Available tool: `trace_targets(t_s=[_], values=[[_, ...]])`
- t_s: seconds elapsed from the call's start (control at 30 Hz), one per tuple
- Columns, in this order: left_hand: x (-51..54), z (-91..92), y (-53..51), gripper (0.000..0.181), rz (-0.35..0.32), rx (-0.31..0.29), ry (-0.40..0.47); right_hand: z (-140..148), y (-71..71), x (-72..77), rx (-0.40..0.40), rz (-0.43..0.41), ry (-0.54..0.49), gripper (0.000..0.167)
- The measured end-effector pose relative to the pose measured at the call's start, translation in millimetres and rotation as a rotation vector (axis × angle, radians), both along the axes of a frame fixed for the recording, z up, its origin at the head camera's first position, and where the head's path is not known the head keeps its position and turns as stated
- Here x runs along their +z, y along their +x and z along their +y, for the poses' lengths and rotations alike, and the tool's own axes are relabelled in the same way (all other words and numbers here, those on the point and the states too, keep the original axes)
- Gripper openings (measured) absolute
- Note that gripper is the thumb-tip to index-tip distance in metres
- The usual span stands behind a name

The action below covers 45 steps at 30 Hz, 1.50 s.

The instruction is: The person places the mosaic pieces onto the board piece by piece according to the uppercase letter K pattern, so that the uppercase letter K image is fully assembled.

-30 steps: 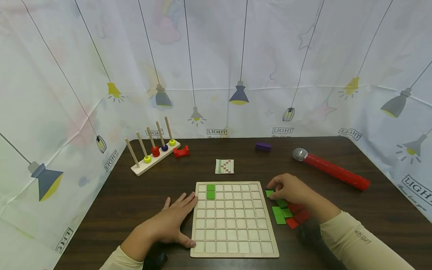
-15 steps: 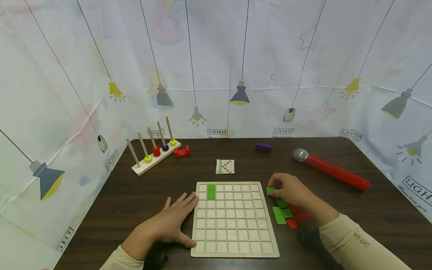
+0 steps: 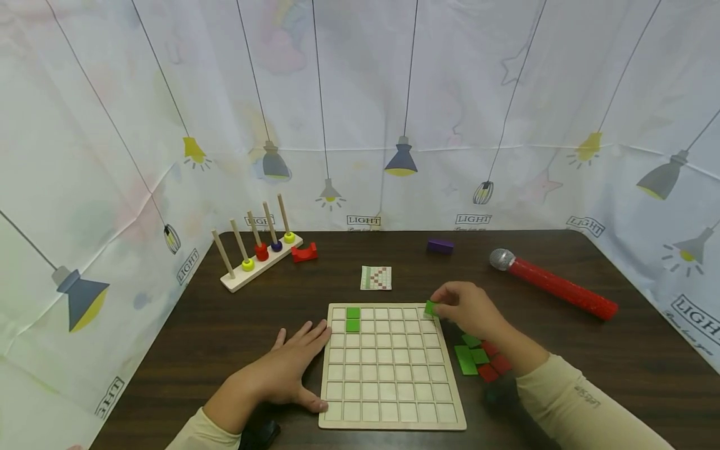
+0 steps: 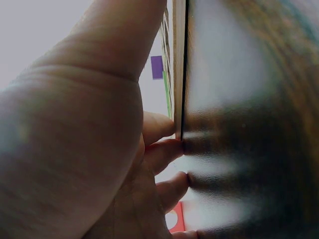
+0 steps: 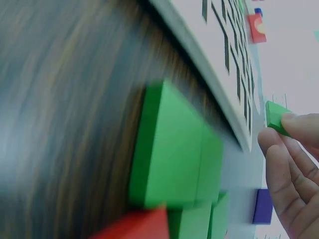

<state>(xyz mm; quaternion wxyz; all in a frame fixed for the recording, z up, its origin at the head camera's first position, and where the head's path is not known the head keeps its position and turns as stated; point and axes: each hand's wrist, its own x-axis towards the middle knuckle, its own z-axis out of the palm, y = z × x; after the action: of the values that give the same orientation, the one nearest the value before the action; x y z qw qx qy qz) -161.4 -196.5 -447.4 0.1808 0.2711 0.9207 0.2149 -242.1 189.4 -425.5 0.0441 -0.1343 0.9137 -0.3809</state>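
Head view: right hand [image 3: 469, 309] pinched a green tile [image 3: 430, 308] at the far right corner of the board [image 3: 393, 375]; left hand [image 3: 284, 369] lay with fingers spread at the board's left edge. Left-wrist view: fingers apart, tips down on the table [image 4: 259, 149], the nearest at the board's side. Right-wrist view: thumb and finger clamped on the tile; loose green tiles [image 5: 179, 154] lay beside the board. Judged the tile light, stiff, smooth enough to slip, hardly fragile; best gripped by opposite edges, underside free.
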Motion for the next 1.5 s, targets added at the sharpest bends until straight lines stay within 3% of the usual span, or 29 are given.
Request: trace_targets(t_s=[0.43,1.0,1.5], values=[[0.2,0.8,-0.6,0.126,0.0,0.001,-0.002,-47.5,9.2,-3.1,0.117,-0.075,-0.09,0.01],[-2.0,-0.4,-0.7,0.126,0.007,0.002,-0.001,-121.0,22.9,-5.0,0.302,-0.017,-0.075,0.008],[-3.0,-0.4,0.5,0.127,0.039,0.011,-0.009,-138.2,26.3,-9.4,0.307,-0.014,-0.001,0.008]])
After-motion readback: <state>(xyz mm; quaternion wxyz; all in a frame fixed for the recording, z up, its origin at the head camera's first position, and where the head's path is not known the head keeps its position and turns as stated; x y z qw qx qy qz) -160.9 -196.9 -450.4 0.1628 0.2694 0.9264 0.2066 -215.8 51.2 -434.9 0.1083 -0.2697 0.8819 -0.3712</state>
